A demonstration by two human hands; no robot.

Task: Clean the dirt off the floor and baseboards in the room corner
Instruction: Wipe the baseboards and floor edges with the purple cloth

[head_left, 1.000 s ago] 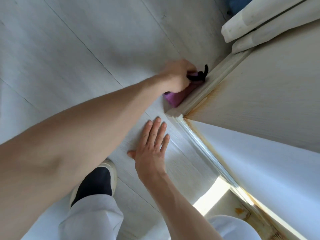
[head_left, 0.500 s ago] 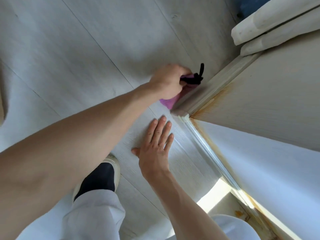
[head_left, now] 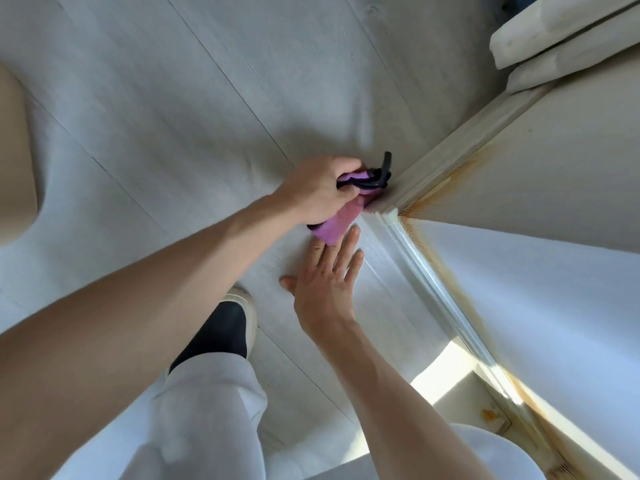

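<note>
Purple cloth (head_left: 341,220) sits on the floor (head_left: 214,109) right at the room corner, its upper end pushed against the foot of the baseboard (head_left: 446,168). A black strap or loop (head_left: 379,174) sticks out of the top of the cloth; can't tell what it belongs to. Your left hand (head_left: 318,188) has its fingers curled tight around the cloth, gripping it from above. Your right hand (head_left: 327,282) lies flat on the floor just below the cloth, fingers straight and spread a little, holding nothing; the fingertips come close to the cloth's lower end. Orange-brown stains (head_left: 446,188) run along the wall (head_left: 554,168) above the baseboard and down the second baseboard (head_left: 443,289) toward bottom right. Your shoe (head_left: 239,317) and white trouser leg (head_left: 204,410) are on the floor below the left forearm. A beige object (head_left: 15,161) shows at the left edge.
</note>
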